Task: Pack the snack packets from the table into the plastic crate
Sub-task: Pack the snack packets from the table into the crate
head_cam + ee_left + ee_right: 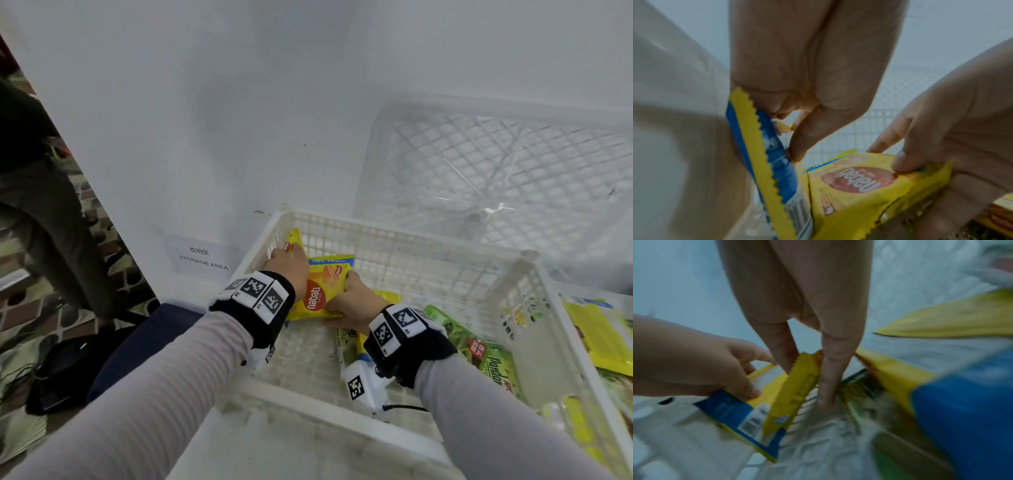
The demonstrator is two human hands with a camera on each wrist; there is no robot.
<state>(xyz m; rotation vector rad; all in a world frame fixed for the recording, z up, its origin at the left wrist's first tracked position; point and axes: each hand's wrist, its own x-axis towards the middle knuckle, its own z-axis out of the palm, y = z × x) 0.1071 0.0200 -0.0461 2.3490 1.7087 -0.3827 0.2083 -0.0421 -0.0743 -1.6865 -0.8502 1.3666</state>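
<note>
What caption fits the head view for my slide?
Both hands, left hand and right hand, arrange yellow Nabati wafer packets inside the white plastic lattice crate, beside a green Pandan packet.

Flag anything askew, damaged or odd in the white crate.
No damage shows. The yellow wafer packets in the crate sit tilted rather than flat, because the left hand and right hand each have a grip on one.

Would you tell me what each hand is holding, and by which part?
Left hand pinches an upright yellow wafer packet by its crimped top edge; right hand grips a flat yellow wafer packet at its near end.
</note>
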